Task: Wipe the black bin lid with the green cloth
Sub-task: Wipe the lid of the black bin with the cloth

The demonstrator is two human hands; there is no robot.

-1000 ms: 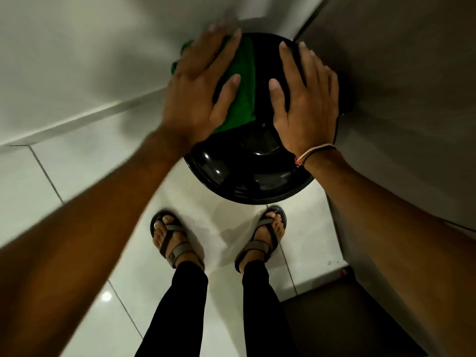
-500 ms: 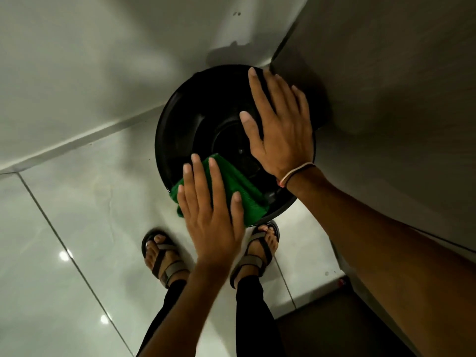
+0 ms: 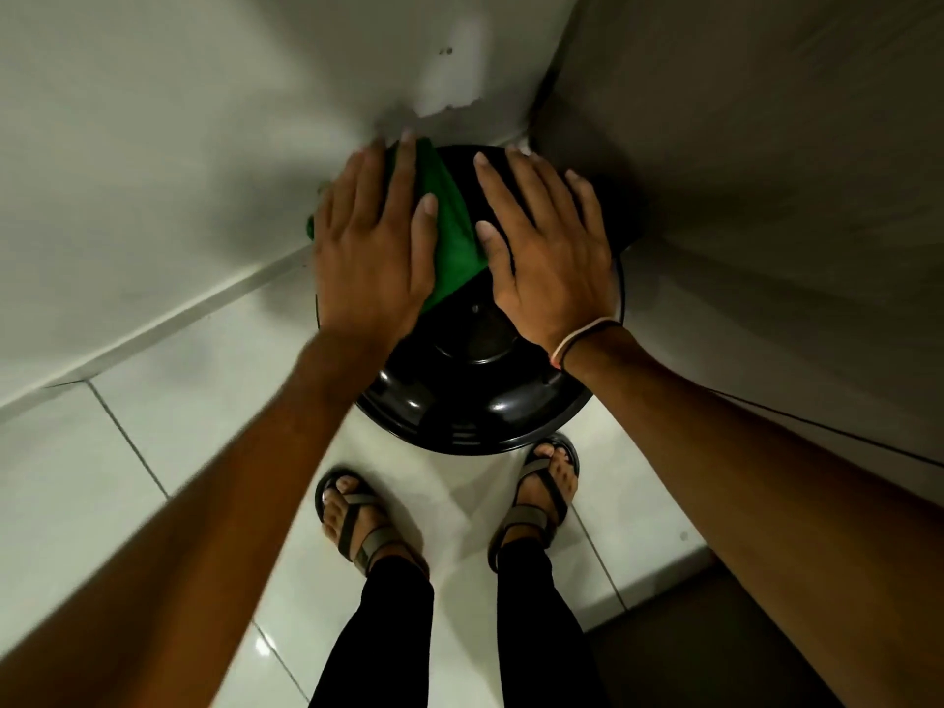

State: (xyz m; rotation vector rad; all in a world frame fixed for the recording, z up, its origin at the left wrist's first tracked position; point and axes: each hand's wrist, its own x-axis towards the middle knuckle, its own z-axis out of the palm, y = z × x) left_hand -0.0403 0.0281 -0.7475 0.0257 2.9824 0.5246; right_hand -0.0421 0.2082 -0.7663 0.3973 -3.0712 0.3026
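Green cloth pressed flat under left hand fingers, right hand splayed on black lid

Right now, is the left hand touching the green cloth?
Touching. The head view shows the left hand spread flat on the green cloth, pressing it onto the black bin lid.

Glossy white tiled floor: black bin stands in the wall corner, two sandalled feet just before it.
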